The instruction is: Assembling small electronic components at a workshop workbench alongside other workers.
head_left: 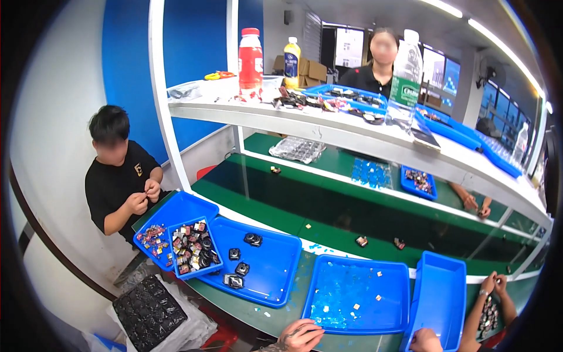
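At the bottom edge, my left hand [300, 336] is by the near left corner of a blue tray [404, 300]. Its fingers are bent and close together, and what they hold, if anything, is hidden. Blue film scraps [329, 308] and several small tan square pieces [356, 306] lie in that tray. My right hand [426, 341] is closed at the near end of a narrower blue tray [437, 287]; its fingertips are out of sight. No parts show inside this narrower tray.
Left, a wide blue tray [267, 276] holds several black camera-like parts [242, 268]; a smaller tray [218, 267] overlaps it, heaped with small parts. Beyond runs a green conveyor belt [281, 206] beneath a white shelf [328, 136] bearing bottles. Co-workers sit left, behind and right; black trays [149, 314] stand lower left.
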The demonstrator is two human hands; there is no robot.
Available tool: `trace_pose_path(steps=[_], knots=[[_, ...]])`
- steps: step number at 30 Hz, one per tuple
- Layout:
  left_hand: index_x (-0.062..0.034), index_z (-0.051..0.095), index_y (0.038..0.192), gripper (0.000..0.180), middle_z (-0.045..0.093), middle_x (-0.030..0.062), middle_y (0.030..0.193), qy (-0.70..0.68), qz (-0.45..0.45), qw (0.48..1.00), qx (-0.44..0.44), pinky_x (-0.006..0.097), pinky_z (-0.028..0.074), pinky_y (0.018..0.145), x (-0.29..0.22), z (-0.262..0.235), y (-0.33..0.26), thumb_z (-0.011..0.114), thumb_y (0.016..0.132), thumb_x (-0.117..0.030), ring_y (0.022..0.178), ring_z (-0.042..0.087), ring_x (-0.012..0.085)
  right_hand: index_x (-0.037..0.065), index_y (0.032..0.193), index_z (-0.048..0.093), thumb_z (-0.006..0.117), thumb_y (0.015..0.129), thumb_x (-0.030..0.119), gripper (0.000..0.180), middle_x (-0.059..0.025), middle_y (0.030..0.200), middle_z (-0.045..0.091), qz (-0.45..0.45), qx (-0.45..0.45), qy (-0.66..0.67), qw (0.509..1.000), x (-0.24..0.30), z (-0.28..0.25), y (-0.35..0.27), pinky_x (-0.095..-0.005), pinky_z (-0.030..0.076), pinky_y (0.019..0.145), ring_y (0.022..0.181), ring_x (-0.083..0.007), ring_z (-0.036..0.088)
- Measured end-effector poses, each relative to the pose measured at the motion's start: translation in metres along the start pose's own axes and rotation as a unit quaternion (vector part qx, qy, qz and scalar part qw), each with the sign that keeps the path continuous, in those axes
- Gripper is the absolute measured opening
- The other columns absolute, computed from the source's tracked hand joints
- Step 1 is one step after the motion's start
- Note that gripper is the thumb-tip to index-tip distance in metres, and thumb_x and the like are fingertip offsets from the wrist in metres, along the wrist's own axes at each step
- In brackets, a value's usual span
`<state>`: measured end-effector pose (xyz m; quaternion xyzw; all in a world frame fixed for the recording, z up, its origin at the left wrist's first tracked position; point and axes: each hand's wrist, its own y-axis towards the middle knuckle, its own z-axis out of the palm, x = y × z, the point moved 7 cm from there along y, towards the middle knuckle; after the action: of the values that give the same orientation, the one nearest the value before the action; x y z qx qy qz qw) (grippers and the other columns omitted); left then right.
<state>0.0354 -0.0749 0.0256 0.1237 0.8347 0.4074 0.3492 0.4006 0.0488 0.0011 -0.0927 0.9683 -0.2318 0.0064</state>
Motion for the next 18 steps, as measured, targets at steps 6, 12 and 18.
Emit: trace_pose_path(steps=[6,12,18], knots=[[0.0018,0.068,0.081,0.007,0.064,0.0122,0.081,-0.008,0.048,0.999,-0.022,0.044,0.052,0.076,-0.004,-0.006,0.012,0.07,0.075,-0.001,0.081,0.062,0.0315,0.0,0.068,0.069,0.07,0.063,0.006,0.008,-0.0139,0.059,0.065,0.023,-0.357,0.123,0.926,-0.039,-0.059,-0.003,-0.0319,0.053,0.058,0.056,-0.0226,0.066],[-0.0041,0.069,0.089,0.019,0.067,0.0051,0.088,-0.058,0.071,0.996,0.008,0.033,0.054,0.076,-0.001,-0.001,-0.002,0.076,0.072,-0.005,0.089,0.064,0.0234,-0.004,0.077,0.067,0.07,0.07,-0.005,0.008,-0.0144,0.063,0.063,-0.109,-0.501,0.162,0.843,0.088,-0.102,-0.032,-0.0328,0.052,0.059,0.06,-0.0213,0.065],[-0.005,0.071,0.094,0.024,0.066,0.0046,0.082,-0.073,0.099,0.991,-0.054,0.032,0.056,0.068,0.015,-0.052,-0.062,0.074,0.071,-0.001,0.08,0.065,0.0221,-0.002,0.09,0.066,0.068,0.071,-0.007,0.02,-0.0176,0.095,0.063,-0.052,-0.434,0.247,0.865,0.104,-0.086,-0.017,-0.0311,0.052,0.058,0.069,-0.019,0.064]])
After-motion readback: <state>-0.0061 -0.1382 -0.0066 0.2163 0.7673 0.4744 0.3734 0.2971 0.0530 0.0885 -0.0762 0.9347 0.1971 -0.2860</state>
